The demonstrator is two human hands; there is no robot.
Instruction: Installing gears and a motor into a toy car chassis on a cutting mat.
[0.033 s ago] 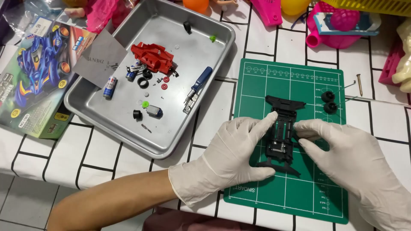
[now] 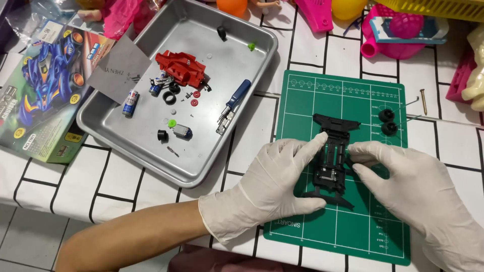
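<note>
From the head view, the black chassis (image 2: pixel 333 161) lies on the green mat (image 2: pixel 343 221), its long axis running away from the person — the wide bumper end far, the narrower winged end near. It sits directly between the two gloved hands, so neither has to reach. The left hand (image 2: pixel 275 184) presses against its left flank, forefinger stretched along the upper edge and thumb hooked under the near end, gripping the chassis. The right hand (image 2: pixel 418 196) comes in from the other side, fingers bunched narrow with the tips touching the chassis's right edge about midway; whether it pinches some small part there I cannot tell. Both are equally close, though the left one has the firmer hold.

Two small black wheels (image 2: pixel 388 122) rest on the mat just beyond the right hand, with a thin axle rod and a brass screw (image 2: pixel 423 100) near the mat's far right corner. To the left on the bench, well apart from the hands, stands a metal tray (image 2: pixel 121 136) holding a red body shell (image 2: pixel 181 66), a blue-handled screwdriver (image 2: pixel 233 103), a battery (image 2: pixel 130 103) and scattered rings and gears.

The chassis's left side is hidden behind the left fingers, and the silver fitting inside it is too small to make out. The right wrist is cut off by the frame — so are the toys along the far edge.
</note>
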